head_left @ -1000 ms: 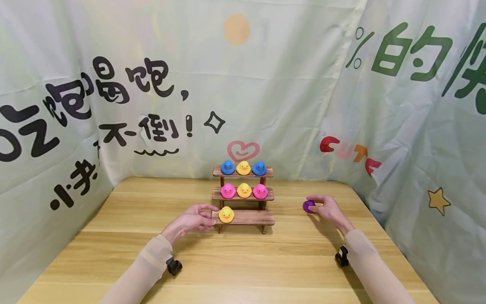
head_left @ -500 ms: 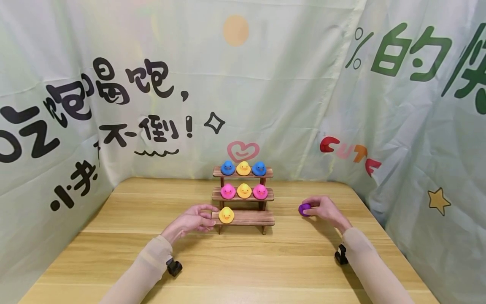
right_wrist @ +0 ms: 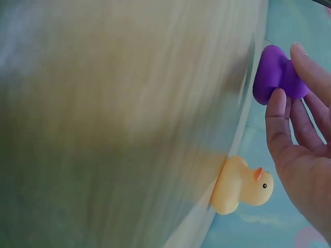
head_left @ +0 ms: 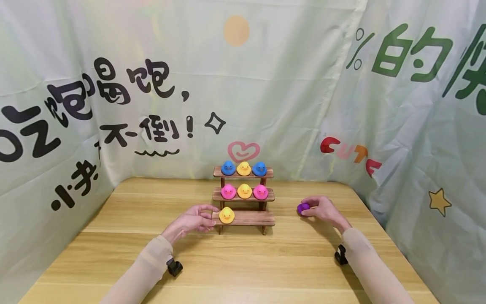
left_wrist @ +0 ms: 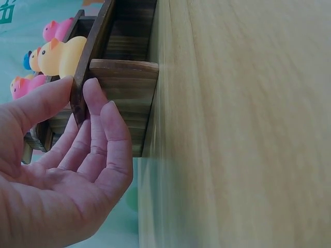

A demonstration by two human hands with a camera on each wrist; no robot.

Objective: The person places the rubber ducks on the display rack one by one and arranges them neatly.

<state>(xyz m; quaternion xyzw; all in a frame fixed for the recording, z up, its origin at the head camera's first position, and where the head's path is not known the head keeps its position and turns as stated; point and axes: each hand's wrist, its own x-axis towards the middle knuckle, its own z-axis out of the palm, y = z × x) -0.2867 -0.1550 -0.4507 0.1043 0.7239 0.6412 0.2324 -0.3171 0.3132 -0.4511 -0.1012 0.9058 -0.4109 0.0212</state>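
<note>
My left hand (head_left: pixel 191 220) holds the left end of the lowest shelf of a wooden three-step display stand (head_left: pixel 250 218), thumb on one face and fingers on the other. A yellow rubber duck (head_left: pixel 226 215) sits on that shelf, near my fingertips. On the middle step are a yellow duck (head_left: pixel 244 191) between two pink ones (head_left: pixel 228 192); the top step carries a yellow duck (head_left: pixel 244 169) between two blue ones (head_left: pixel 259 169). Right of the stand, my right hand (head_left: pixel 323 210) pinches a purple rubber duck (right_wrist: pixel 276 75) between thumb and fingers, raised off the table.
Another yellow duck (right_wrist: pixel 248 186) stands on the table in the right wrist view; I cannot make it out in the head view. Printed cloth (head_left: pixel 281 105) hangs behind and at both sides of the wooden table (head_left: pixel 243 266).
My right hand has shifted left and slightly nearer with the purple duck, toward the stand. My left hand stays where it was on the lowest shelf.
</note>
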